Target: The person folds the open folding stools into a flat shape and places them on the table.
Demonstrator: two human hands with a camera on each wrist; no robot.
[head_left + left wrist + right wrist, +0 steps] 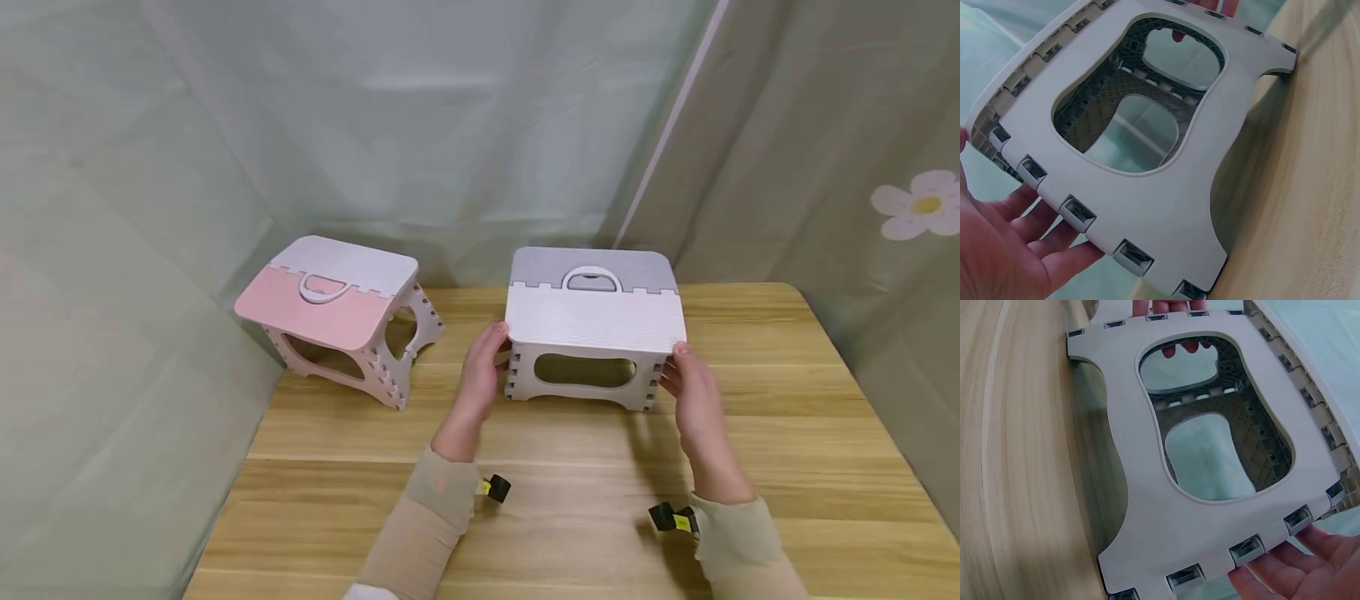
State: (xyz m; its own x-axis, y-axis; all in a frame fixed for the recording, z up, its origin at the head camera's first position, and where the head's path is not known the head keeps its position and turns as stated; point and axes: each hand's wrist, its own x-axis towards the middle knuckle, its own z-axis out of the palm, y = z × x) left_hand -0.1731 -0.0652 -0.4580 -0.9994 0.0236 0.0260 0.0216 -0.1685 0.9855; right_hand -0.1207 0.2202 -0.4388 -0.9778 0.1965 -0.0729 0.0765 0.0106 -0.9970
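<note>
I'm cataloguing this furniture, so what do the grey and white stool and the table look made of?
Grey and white stool: likely moulded plastic, matte, with a textured seat and ribbed lattice underside.
Table: light wood or wood-look laminate, smooth, with grain lines; which one cannot be told.

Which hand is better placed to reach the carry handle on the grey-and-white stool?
Neither clearly. The left hand and right hand touch opposite ends of the grey-and-white stool; its handle sits centred on top, about equally far from both.

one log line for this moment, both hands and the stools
left hand: open, at left edge of grey-white stool | right hand: open, at its right edge | pink-white stool: apart, far left | wooden table: under both
</note>
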